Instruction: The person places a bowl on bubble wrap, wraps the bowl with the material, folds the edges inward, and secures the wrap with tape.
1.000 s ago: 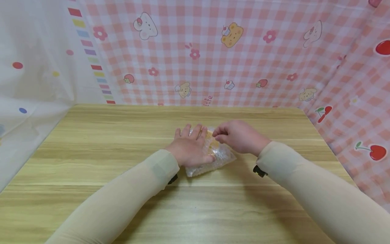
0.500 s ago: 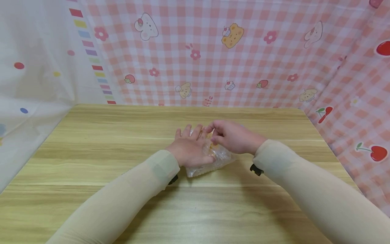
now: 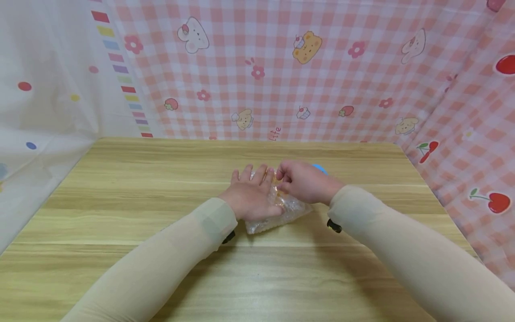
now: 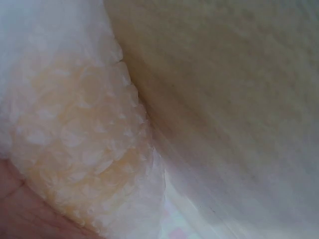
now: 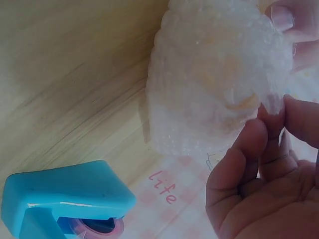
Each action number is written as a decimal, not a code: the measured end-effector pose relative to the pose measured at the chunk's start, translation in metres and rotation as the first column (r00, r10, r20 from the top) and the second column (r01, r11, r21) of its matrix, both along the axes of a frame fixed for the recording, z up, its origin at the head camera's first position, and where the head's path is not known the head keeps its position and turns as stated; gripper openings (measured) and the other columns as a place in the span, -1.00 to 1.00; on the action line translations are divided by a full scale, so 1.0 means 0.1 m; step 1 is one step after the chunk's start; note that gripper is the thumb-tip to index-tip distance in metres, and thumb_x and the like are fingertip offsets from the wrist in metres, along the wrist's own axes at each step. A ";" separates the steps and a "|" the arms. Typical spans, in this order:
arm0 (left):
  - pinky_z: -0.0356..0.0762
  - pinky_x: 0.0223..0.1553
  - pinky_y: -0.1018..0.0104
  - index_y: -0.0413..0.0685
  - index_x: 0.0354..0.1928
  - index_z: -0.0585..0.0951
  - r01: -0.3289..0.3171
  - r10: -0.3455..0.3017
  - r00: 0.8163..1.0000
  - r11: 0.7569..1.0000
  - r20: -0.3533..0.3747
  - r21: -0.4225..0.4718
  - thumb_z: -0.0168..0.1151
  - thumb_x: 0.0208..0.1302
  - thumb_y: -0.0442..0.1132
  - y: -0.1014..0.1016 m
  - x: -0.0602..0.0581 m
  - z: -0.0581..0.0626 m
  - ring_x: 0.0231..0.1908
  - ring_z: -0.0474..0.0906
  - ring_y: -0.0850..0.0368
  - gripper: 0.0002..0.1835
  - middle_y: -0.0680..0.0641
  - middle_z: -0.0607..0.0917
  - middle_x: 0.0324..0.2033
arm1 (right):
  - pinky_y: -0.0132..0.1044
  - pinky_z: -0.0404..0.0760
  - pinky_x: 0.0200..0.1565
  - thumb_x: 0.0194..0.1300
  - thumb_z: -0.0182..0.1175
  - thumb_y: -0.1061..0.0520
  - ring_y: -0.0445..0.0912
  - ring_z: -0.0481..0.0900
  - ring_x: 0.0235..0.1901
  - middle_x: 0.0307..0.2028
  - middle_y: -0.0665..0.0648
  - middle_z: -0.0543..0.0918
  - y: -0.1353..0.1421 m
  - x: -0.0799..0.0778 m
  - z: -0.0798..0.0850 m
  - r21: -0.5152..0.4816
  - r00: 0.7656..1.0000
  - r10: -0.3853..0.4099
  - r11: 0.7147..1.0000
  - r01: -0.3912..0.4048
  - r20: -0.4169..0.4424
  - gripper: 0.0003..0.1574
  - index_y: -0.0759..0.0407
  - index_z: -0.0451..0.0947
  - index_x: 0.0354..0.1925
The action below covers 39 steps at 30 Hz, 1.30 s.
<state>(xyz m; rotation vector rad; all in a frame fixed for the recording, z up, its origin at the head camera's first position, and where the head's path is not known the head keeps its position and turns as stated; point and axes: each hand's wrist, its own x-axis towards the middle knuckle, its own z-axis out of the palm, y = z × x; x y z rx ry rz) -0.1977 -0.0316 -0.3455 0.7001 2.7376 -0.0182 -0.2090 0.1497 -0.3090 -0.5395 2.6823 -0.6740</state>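
Note:
A bubble-wrap package (image 3: pixel 291 210) with something yellow-orange inside lies on the wooden table. My left hand (image 3: pixel 251 197) rests flat on it with fingers spread; in the left wrist view, part of the palm (image 4: pixel 35 214) touches the bubble wrap (image 4: pixel 75 119). At the package's far edge, my right hand (image 3: pixel 303 181) has its fingers bent. In the right wrist view, its thumb and forefinger pinch a smooth clear strip (image 5: pixel 272 105), which looks like tape, against the bubble wrap (image 5: pixel 214 84). Where the strip ends cannot be seen. Two left fingertips (image 5: pixel 284 17) show beside the package.
A light-blue tape dispenser (image 5: pixel 65 194) with a pink-cored roll (image 5: pixel 99 226) stands beyond the right hand, mostly hidden in the head view. The wooden table (image 3: pixel 161 188) meets a pink checked cloth (image 3: pixel 257 53) at its back edge.
My right hand has shifted slightly left and its fingers moved over the package's far edge, uncovering part of the blue dispenser behind it. The left hand stays put.

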 end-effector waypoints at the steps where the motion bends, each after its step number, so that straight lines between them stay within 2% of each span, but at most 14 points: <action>1: -0.28 0.58 -0.47 0.00 0.71 -0.26 0.000 0.000 1.000 1.000 0.001 0.000 -0.18 0.34 0.63 0.00 0.00 0.00 0.67 -0.34 -0.34 0.21 -0.09 -0.30 0.72 | -0.32 0.55 -0.32 0.51 0.27 0.13 -0.12 0.55 -0.38 -0.33 0.07 0.68 -0.01 0.00 0.00 0.010 1.000 -0.001 1.000 0.001 -0.010 -0.85 0.17 0.53 -0.06; 16: -0.27 0.58 -0.47 0.00 0.71 -0.26 -0.003 0.003 1.000 1.000 -0.004 0.003 -0.16 0.34 0.62 0.00 0.00 0.00 0.68 -0.34 -0.33 0.20 -0.09 -0.29 0.72 | -0.30 0.50 -0.34 0.41 0.38 0.02 -0.09 0.53 -0.41 -0.43 0.05 0.63 -0.08 0.01 0.00 0.136 0.997 -0.061 0.988 0.068 -0.050 -0.73 0.14 0.53 -0.18; 27: -0.28 0.58 -0.46 0.03 0.72 -0.26 -0.006 0.006 1.000 1.000 0.001 0.003 -0.18 0.34 0.62 0.01 0.00 0.00 0.68 -0.35 -0.32 0.19 -0.08 -0.29 0.72 | -0.26 0.51 -0.33 0.40 0.39 -0.02 -0.04 0.56 -0.38 -0.37 0.07 0.65 -0.14 0.00 0.01 0.218 0.996 -0.091 0.972 0.094 -0.022 -0.71 0.11 0.53 -0.18; 35: -0.28 0.58 -0.45 0.02 0.72 -0.25 -0.010 0.010 1.000 1.000 -0.001 0.003 -0.18 0.34 0.61 0.01 0.00 0.00 0.68 -0.34 -0.31 0.19 -0.07 -0.28 0.72 | -0.22 0.56 -0.28 0.38 0.42 -0.01 -0.01 0.59 -0.32 -0.33 0.08 0.68 -0.17 0.01 0.03 0.251 0.995 -0.093 0.963 0.095 -0.020 -0.70 0.11 0.53 -0.17; 39: -0.28 0.59 -0.44 0.03 0.72 -0.26 -0.014 0.014 1.000 1.000 -0.004 0.005 -0.17 0.34 0.61 0.01 0.00 -0.01 0.68 -0.34 -0.31 0.19 -0.07 -0.28 0.72 | -0.19 0.60 -0.21 0.36 0.40 0.03 -0.01 0.61 -0.31 -0.32 0.08 0.69 -0.16 0.01 0.02 0.272 0.996 -0.065 0.959 0.077 -0.054 -0.72 0.15 0.55 -0.16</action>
